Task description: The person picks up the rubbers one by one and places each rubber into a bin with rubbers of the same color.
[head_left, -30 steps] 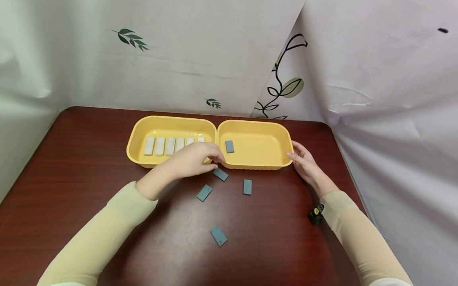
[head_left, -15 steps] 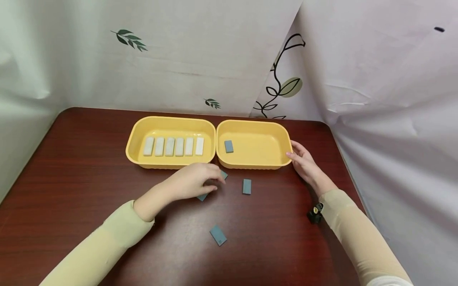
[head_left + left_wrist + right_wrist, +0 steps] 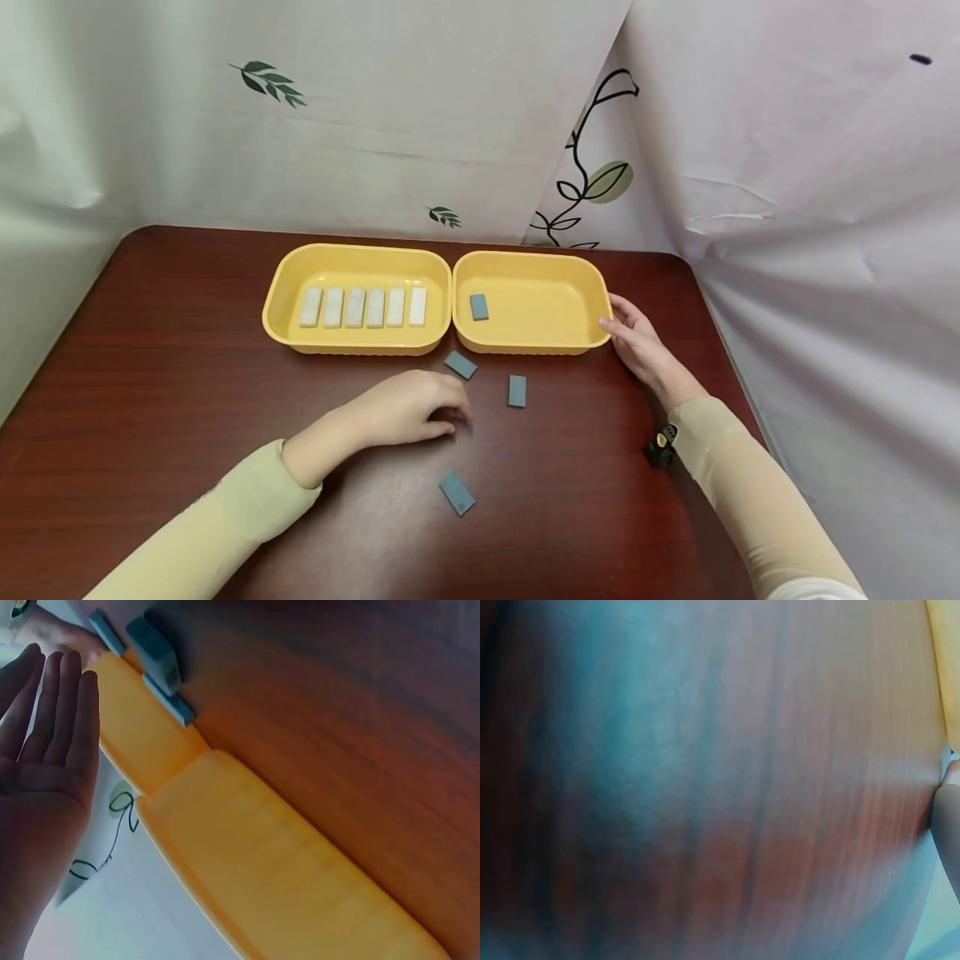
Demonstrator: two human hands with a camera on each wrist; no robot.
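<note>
My left hand (image 3: pixel 412 408) hovers over the table just in front of the trays; in the left wrist view its fingers (image 3: pixel 64 705) look nearly straight, with nothing between them. A blue-grey rectangular block (image 3: pixel 154 652) shows beyond the fingertips there, hidden under the hand in the head view. Nearby lie another blue-grey block (image 3: pixel 461 365), one to the right (image 3: pixel 517 391) and one nearer the front (image 3: pixel 457 493). My right hand (image 3: pixel 641 346) grips the right end of the right yellow tray (image 3: pixel 536 343), thumb on its rim. One blue-grey block (image 3: pixel 479 307) lies inside that tray.
The left yellow tray (image 3: pixel 360 343) adjoins the right one and bears a row of several white blocks (image 3: pixel 354 307). A patterned cloth (image 3: pixel 420 108) hangs behind the dark wooden table (image 3: pixel 570 483). A small black device (image 3: pixel 661 447) sits by the right sleeve.
My left hand has moved from the inner edge of the trays toward the front, down over a loose block, uncovering the white blocks. The right hand keeps its grip on the tray.
</note>
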